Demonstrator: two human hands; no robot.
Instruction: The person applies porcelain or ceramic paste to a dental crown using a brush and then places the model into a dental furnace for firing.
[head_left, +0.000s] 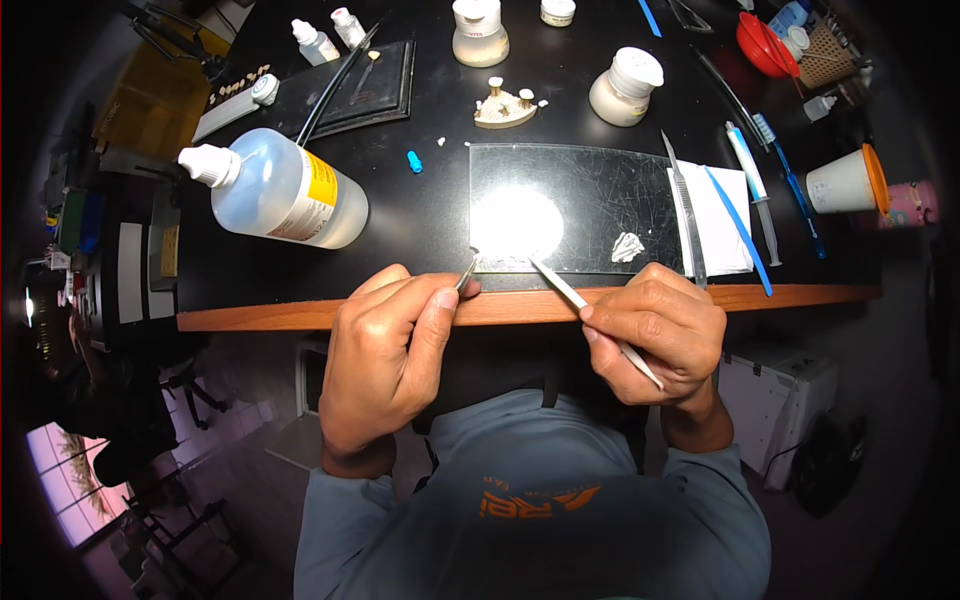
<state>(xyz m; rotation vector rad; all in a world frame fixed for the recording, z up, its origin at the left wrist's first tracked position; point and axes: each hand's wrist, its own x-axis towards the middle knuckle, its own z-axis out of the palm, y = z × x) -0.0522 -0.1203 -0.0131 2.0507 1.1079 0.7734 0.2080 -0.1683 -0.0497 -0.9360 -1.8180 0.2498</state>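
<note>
My left hand (pixel 390 355) grips a thin metal tool (pixel 465 272), probably tweezers, with its tip at the near-left edge of the glass slab (pixel 590 180). Something small is at that tip, too small to make out. My right hand (pixel 655 335) pinches a slim white stick-like tool (pixel 560 285), its pointed end over the slab's near edge beside a bright glare. A crumpled white lump (pixel 627 247) lies on the slab's right part. Right of it, a long serrated tool (pixel 684 200) and a blue strip (pixel 735 220) lie on a white pad (pixel 730 180).
A large plastic bottle (pixel 265 195) stands left; two lidded jars (pixel 620 90) (pixel 480 35) and a dental model (pixel 505 110) stand behind the slab. Brushes (pixel 780 165), a white cup (pixel 840 185) and a red bowl (pixel 760 50) are at right. The wooden front edge (pixel 250 317) runs below.
</note>
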